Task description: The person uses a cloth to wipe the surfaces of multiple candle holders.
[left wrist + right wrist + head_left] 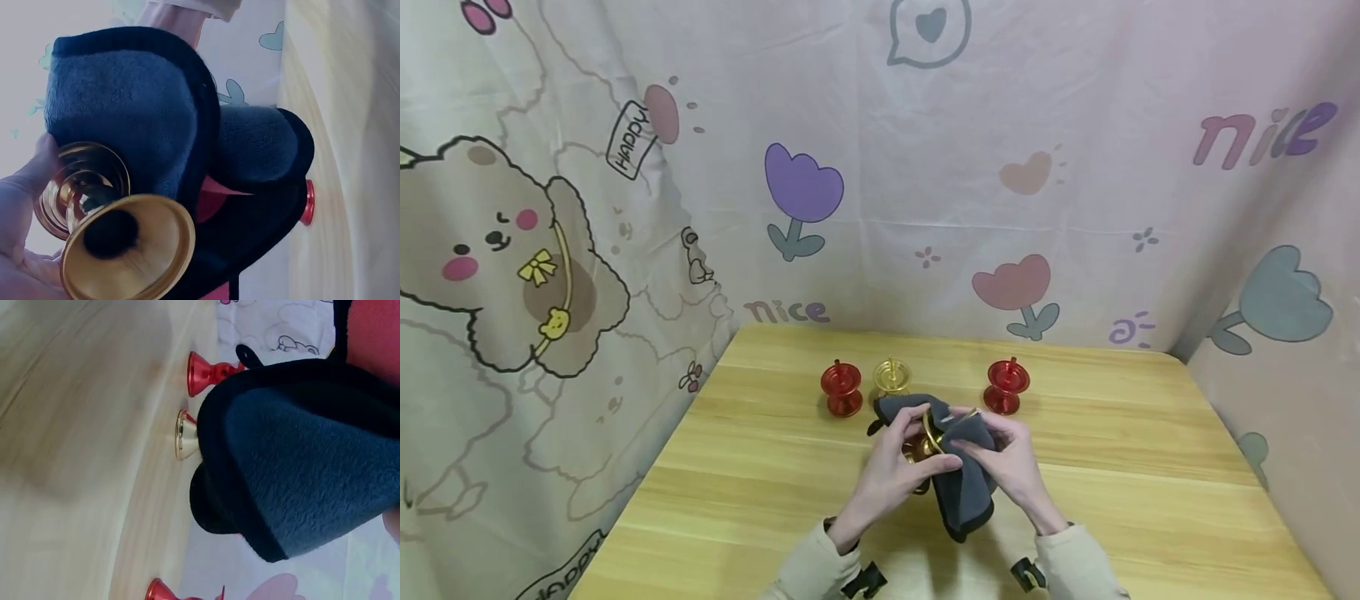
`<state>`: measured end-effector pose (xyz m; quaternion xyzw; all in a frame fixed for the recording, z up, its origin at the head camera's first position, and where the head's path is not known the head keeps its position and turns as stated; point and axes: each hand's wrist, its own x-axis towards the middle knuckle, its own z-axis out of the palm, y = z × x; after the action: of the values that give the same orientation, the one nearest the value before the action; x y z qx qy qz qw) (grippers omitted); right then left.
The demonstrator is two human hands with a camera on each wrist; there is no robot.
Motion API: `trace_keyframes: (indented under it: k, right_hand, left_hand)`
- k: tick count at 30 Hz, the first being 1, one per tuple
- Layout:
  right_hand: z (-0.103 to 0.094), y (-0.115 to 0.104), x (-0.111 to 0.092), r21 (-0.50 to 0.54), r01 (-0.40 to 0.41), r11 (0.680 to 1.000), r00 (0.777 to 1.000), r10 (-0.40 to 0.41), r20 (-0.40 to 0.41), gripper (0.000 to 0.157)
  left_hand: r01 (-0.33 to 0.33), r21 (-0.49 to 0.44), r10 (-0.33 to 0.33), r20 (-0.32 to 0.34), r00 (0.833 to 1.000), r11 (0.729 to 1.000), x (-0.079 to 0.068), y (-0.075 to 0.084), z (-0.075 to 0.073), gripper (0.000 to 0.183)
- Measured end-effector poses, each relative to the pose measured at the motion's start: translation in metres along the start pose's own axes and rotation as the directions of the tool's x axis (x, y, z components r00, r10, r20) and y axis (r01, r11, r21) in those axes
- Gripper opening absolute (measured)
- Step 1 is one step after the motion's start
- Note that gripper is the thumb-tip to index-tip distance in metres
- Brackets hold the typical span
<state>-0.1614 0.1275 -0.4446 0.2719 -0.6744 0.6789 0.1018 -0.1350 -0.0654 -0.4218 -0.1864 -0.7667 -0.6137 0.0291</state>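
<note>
My left hand (891,467) grips a shiny gold candle holder (164,247) tilted on its side above the table; the left wrist view shows its hollow flared base. My right hand (1017,467) pinches a dark grey-blue cloth (967,483) with black edging against the holder's dish. The cloth drapes down below the hands, and pink-red shows on its other side in the left wrist view. In the right wrist view the cloth (306,469) hides the holder and most of the right hand.
Behind the hands stand a red candle holder (841,390) at left, a gold candle holder (892,377) beside it and another red candle holder (1006,387) at right. All stand on the wooden table (737,467). A printed curtain (910,183) hangs behind.
</note>
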Motion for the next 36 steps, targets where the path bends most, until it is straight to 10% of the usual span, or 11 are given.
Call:
trace_keyframes:
  k: [6, 14, 22, 36]
  right_hand:
    - [0.000, 0.001, 0.001, 0.022, 0.011, 1.000, 0.999, -0.010, -0.048, 0.029]
    - [0.002, -0.006, 0.003, 0.339, 0.064, 0.938, 0.986, -0.008, -0.166, 0.032]
    - [-0.002, -0.006, 0.000, -0.022, -0.008, 1.000, 0.998, 0.007, -0.059, 0.029]
    - [0.006, -0.012, 0.002, 0.238, 0.044, 0.970, 0.947, 0.035, -0.318, 0.027]
  left_hand:
    - [0.005, -0.013, -0.004, 0.030, 1.000, 1.000, 0.003, -0.001, 0.006, 0.064]
    - [0.043, -0.025, -0.041, 0.049, 0.998, 0.999, 0.005, -0.002, 0.005, 0.059]
    - [0.043, -0.072, -0.040, 0.046, 0.998, 0.996, 0.004, -0.003, 0.004, 0.059]
    - [0.088, -0.074, -0.084, 0.062, 0.995, 0.993, 0.005, -0.004, 0.007, 0.060]
